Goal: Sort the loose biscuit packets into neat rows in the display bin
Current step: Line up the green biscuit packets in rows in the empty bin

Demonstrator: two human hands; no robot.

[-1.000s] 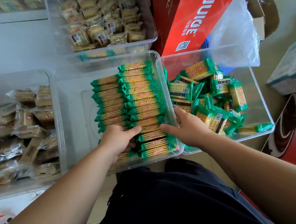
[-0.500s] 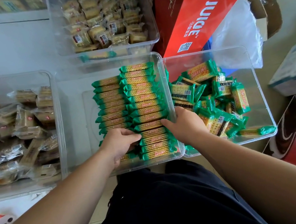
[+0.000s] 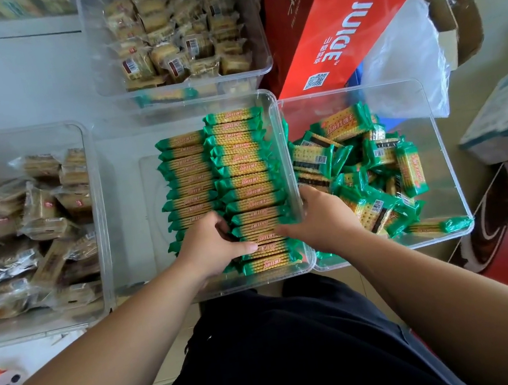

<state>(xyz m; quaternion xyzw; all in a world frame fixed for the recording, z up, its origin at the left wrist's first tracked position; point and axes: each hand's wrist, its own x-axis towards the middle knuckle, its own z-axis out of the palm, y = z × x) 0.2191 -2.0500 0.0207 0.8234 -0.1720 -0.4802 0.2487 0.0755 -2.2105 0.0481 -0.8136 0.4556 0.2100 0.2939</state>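
Note:
A clear display bin [image 3: 123, 213] in front of me holds green-and-yellow biscuit packets stacked in two neat rows: a left row [image 3: 186, 183] and a fuller right row [image 3: 244, 173]. My left hand [image 3: 211, 244] lies on the near end of the left row, its fingers curled onto the packets and its thumb reaching the right row. My right hand [image 3: 320, 218] is at the bin's right wall, its thumb touching the near packets of the right row. To the right, a second clear bin [image 3: 438, 143] holds a loose heap of the same packets [image 3: 371, 167].
A clear bin [image 3: 89, 171] of beige wrapped snacks sits at the left, another such bin [image 3: 256, 25] behind. A red juice carton [image 3: 360, 9], a white plastic bag [image 3: 408, 61] and cardboard boxes stand at the back right. My dark-clothed lap fills the foreground.
Both hands slid a little further into the near end of the rows, and their fingers closed in on the packets. The view shifted slightly.

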